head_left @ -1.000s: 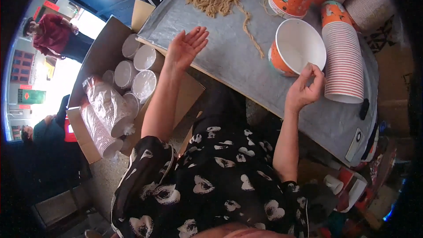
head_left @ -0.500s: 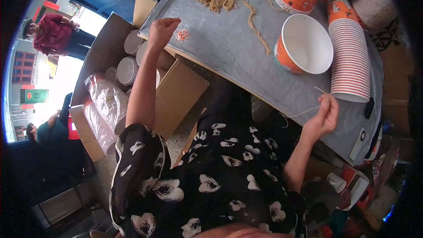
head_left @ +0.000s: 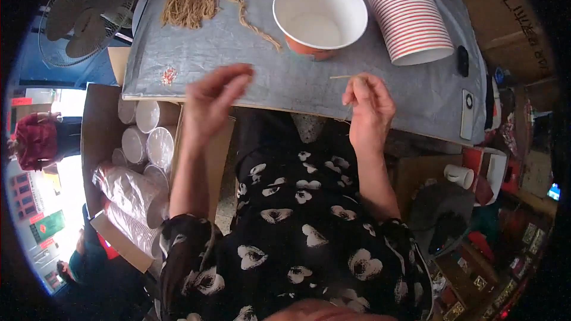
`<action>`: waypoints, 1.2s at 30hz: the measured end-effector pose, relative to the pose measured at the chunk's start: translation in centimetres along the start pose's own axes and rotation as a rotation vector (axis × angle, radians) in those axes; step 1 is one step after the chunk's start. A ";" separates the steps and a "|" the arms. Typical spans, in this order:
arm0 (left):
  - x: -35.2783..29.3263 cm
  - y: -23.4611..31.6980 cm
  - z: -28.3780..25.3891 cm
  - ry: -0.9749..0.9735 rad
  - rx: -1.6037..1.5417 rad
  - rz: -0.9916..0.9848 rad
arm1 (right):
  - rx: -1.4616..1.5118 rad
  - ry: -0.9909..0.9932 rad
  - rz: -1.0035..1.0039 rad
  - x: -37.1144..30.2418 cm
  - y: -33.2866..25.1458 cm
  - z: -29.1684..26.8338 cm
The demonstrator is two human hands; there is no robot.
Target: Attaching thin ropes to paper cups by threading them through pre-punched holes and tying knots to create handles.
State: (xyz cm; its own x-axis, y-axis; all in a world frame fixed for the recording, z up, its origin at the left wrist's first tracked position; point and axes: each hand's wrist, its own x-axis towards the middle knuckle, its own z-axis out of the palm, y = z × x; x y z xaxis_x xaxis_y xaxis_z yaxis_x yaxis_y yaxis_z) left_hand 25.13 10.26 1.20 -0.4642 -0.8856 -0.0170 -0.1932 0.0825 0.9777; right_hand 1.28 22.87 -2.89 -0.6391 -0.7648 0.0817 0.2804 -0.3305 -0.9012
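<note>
My right hand [head_left: 369,110] is closed in a pinch over the table's near edge. A thin pale string [head_left: 340,76] sticks out leftward from its fingertips. Across from it, my left hand [head_left: 214,104] is slightly blurred, thumb and fingers apart, with nothing visible between them. Beyond my hands, a large white-lined paper bucket [head_left: 321,15] with an orange outside stands on the grey-covered table [head_left: 285,86]. A bundle of tan twine [head_left: 193,0] lies at the far left, one twisted strand trailing toward the bucket. Small red and white bits [head_left: 169,76] lie near the left edge.
A long nested stack of paper buckets [head_left: 410,15] lies on the right, near a phone [head_left: 467,113]. To the left, a cardboard box [head_left: 98,104] holds lidded tubs and wrapped cups. A fan [head_left: 86,18] stands behind; a mug [head_left: 458,175] sits lower right. Two people are at far left.
My left hand has come right and nearer, its fingers parting. My right hand has moved left with the string, bringing both hands closer together. The view has turned and shifted.
</note>
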 end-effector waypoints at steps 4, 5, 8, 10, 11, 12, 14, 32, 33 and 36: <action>-0.8 1.1 6.5 -0.191 -0.370 0.085 | -0.074 -0.062 -0.028 -1.2 -1.0 0.5; -0.9 1.2 7.6 -0.205 -0.332 0.089 | -0.076 -0.066 -0.029 -1.5 -1.1 0.5; -1.0 1.0 9.5 -0.178 -0.312 0.140 | -0.119 -0.106 0.017 -2.2 -1.4 0.3; -0.8 0.3 9.6 -0.167 -0.148 0.131 | -0.148 -0.096 0.013 -2.4 -1.1 -0.1; -0.9 0.6 9.9 -0.112 -0.113 0.151 | -0.179 -0.083 0.012 -2.5 -1.1 -0.1; -1.0 0.6 9.7 -0.113 -0.111 0.157 | -0.252 -0.080 -0.006 -2.7 -1.3 -0.1; -1.2 0.6 9.2 -0.208 -0.078 0.102 | -0.409 -0.120 -0.033 -2.8 -1.6 -0.1; 6.2 0.5 11.2 -0.039 0.413 0.623 | -0.392 -0.205 -0.017 1.3 -8.0 -2.0; 5.9 0.4 11.1 -0.047 0.475 0.634 | -0.460 -0.231 -0.018 1.6 -8.4 -1.7; 3.1 0.7 10.8 -0.049 0.542 0.555 | -0.562 -0.312 -0.022 2.3 -8.5 -1.3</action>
State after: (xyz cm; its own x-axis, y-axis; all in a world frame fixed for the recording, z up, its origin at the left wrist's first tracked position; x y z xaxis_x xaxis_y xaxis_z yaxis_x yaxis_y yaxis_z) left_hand 14.17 12.48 -0.42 -0.6516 -0.6292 0.4237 -0.3117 0.7313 0.6067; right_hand -3.45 24.65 4.43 -0.3787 -0.9139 0.1461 -0.2029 -0.0720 -0.9765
